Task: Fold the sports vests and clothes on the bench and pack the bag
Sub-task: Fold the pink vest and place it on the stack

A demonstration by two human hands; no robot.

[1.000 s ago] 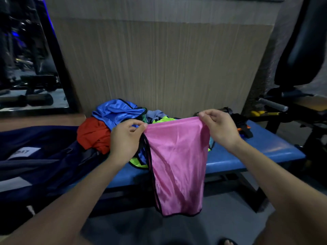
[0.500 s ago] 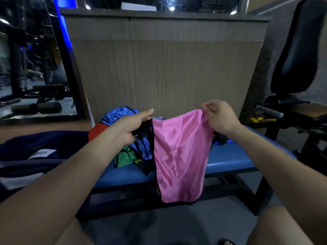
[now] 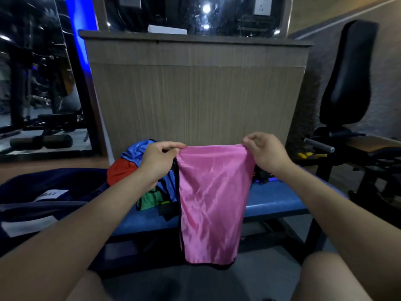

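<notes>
A pink sports vest point(image 3: 213, 203) with black trim hangs doubled in the air in front of the blue bench point(image 3: 273, 198). My left hand point(image 3: 157, 161) pinches its top left corner and my right hand point(image 3: 263, 152) pinches its top right corner. Behind my left hand a heap of clothes lies on the bench: a blue vest point(image 3: 135, 149), a red garment point(image 3: 120, 171) and a green one point(image 3: 150, 199). A dark navy bag point(image 3: 50, 200) with a white label lies open at the left end of the bench.
A wood-grain panel wall point(image 3: 195, 101) stands right behind the bench. A black gym machine seat point(image 3: 347, 83) with a metal handle stands at the right. A mirror at the left reflects gym equipment. Small black items point(image 3: 263, 175) lie on the bench behind my right wrist.
Both hands have raised the pink vest higher and drawn its top edge straight between them. The view has tilted up, showing more of the wall's top.
</notes>
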